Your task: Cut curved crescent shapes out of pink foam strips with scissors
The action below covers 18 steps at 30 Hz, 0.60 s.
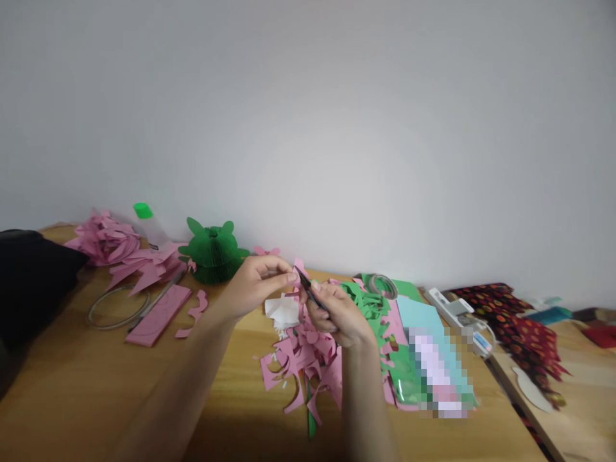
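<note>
My left hand [255, 282] pinches a small pink paper piece [299, 267] above the wooden table [86, 391]. My right hand [337, 314] is closed on a thin dark tool [308, 290], perhaps tweezers or small scissors, whose tip meets the pink piece. Just below both hands lies a heap of pink paper scraps [303, 362] beside a crumpled white tissue [282, 311].
A green honeycomb paper ball [213, 251], a green-capped bottle [149, 224], pink cut-outs [108, 240], a wire ring [113, 308] and a pink strip [158, 314] lie at the left. Green and blue sheets [414, 346], a tape roll [382, 283], a power strip [455, 314] and patterned fabric [514, 321] lie right.
</note>
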### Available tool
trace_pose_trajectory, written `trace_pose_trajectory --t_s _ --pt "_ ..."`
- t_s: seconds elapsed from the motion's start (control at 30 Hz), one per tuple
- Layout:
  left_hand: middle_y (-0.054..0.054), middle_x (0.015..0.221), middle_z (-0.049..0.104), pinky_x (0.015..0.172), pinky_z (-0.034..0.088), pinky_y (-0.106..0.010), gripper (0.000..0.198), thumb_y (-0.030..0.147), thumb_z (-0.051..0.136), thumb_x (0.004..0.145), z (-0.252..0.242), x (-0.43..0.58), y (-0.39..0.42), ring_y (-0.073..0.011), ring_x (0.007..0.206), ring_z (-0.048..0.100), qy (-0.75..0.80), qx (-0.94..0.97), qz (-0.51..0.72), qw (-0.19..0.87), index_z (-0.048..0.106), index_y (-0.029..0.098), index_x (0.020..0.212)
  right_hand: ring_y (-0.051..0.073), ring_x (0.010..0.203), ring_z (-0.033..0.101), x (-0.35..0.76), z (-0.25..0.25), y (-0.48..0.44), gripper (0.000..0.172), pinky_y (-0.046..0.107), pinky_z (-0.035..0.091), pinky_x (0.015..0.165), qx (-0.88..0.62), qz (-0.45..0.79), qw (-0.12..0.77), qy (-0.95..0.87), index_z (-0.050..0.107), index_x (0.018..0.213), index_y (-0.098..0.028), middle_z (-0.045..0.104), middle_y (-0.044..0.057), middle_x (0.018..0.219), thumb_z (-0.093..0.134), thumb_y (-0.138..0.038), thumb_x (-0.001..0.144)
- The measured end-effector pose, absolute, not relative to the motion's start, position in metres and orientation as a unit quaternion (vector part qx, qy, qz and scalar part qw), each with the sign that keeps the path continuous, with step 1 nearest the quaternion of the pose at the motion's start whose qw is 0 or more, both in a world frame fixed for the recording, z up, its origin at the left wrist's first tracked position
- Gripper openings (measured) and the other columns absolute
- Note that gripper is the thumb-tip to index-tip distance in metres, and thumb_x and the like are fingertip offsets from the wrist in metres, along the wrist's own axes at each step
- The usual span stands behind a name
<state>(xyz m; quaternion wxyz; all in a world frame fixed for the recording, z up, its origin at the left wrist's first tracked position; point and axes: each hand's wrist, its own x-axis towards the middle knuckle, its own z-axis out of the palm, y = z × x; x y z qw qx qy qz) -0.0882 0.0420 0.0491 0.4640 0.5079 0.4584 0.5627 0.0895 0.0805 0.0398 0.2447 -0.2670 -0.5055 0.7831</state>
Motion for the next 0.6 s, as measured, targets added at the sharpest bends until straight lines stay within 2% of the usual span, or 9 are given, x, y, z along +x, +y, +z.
trace_pose_trajectory --t_s 0.6 --pt "-0.003 0.069 0.07 0.069 0.047 -0.026 0.012 0.027 0.069 0.067 0.052 -0.0901 0.0424 -0.0149 0.07 0.063 0.467 0.51 0.533 0.487 0.069 0.015 0.065 0.001 0.034 0.01 0.0902 0.0405 0.0807 0.044 0.018 0.006 0.032 -0.277 0.77 0.235 -0.525 0.058 0.072 -0.013 0.03 -0.013 0.04 0.067 -0.057 0.075"
